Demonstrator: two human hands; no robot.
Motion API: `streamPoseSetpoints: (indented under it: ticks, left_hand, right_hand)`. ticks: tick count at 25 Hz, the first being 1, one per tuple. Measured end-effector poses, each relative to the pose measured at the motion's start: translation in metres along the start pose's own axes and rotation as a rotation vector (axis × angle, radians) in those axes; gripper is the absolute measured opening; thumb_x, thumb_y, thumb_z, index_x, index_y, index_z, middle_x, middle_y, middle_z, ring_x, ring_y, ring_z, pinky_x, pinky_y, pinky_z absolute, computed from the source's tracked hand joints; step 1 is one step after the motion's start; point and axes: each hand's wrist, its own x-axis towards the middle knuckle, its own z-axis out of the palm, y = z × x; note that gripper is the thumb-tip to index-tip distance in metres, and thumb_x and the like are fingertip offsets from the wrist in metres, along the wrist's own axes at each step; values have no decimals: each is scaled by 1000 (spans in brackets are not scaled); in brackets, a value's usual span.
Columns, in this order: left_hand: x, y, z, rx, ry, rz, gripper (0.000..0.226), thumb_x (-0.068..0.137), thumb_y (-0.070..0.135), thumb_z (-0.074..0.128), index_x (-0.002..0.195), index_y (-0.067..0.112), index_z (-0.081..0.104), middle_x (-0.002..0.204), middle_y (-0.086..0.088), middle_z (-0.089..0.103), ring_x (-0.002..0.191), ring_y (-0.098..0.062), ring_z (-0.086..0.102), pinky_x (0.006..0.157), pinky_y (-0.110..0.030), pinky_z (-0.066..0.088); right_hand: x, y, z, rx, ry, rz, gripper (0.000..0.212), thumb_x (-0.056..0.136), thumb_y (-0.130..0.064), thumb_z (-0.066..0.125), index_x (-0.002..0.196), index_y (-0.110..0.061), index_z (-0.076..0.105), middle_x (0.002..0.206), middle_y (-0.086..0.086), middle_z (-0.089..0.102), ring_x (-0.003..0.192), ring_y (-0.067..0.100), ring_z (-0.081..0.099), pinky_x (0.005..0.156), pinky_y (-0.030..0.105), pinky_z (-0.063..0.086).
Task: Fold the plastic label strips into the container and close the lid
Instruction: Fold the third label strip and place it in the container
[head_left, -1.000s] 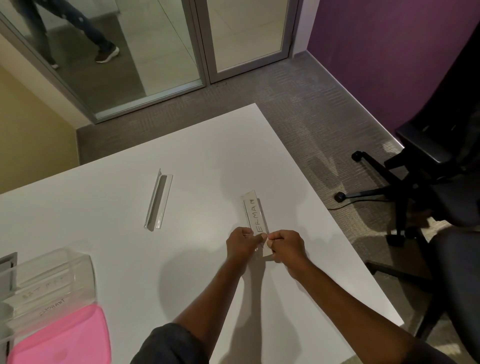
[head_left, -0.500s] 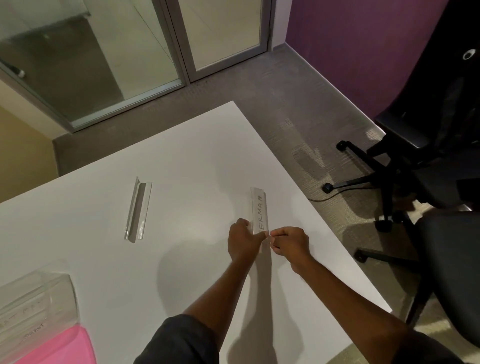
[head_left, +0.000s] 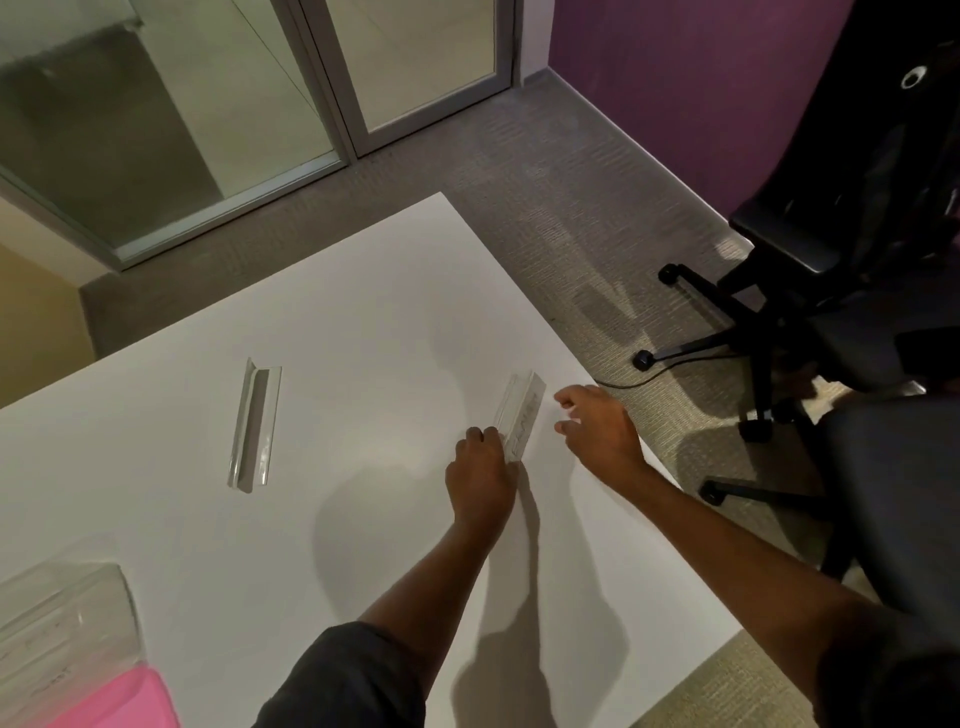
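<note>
White counter (head_left: 363, 322) by grey carpet and office chairs: left hand (head_left: 480, 470) fingers clamped on near end of lettered label strip (head_left: 522, 410) near right edge, right hand (head_left: 597, 426) fingers apart just beside it, second strip (head_left: 254, 423) well left, clear container (head_left: 62, 623) and pink lid (head_left: 119, 701) at bottom-left corner.

Container (head_left: 62, 618) and pink lid (head_left: 114, 701) cut off; strip (head_left: 522, 415) lettering blurred.
</note>
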Motion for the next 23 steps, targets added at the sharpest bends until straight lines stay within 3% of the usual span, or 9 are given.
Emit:
streamPoseSetpoints:
  ticks: [3,7,12,16,19,23]
  left_hand:
    - [0,-12,-1,128,-11,128,40,84,23,81,119,13,66,102,-6,67,86,-24,67,57,-31,44]
    - [0,-30,-8,237,-43,245,48,83,16,82,128,15,63,105,-5,67,84,-22,65,58,-29,48]
    - [1,-51,-22,228,-112,260,56,89,19,78,139,14,54,122,-7,63,106,-26,62,76,-35,54]
    - [-1,-65,-28,213,-168,263,44,90,12,71,132,13,58,118,-6,61,109,-27,59,71,-38,54]
    - [-7,-76,-34,227,-205,274,42,92,12,69,132,14,57,121,-6,60,112,-27,58,71,-40,55]
    - [-20,-101,-51,198,-207,277,45,90,9,67,134,14,58,124,-5,61,115,-27,57,72,-40,56]
  right_hand:
    - [17,-12,-6,-409,-67,-363,66,75,-9,90,135,-13,62,129,5,66,116,25,63,85,44,60]
    - [30,-12,3,-694,-298,-522,86,58,-17,95,135,-7,58,127,10,64,113,29,62,89,46,58]
    - [15,-4,19,-729,-355,-543,62,67,-10,87,124,-8,62,119,10,63,103,30,62,73,45,60]
    - [5,2,25,-699,-319,-554,39,75,-6,77,111,-10,63,107,8,64,92,27,61,58,42,58]
    - [-3,-1,26,-680,-346,-551,40,79,-8,75,117,-9,63,114,8,64,99,27,61,62,43,59]
    - [-18,-20,28,-689,-400,-567,59,77,-13,84,132,-10,61,127,7,64,113,26,61,74,46,62]
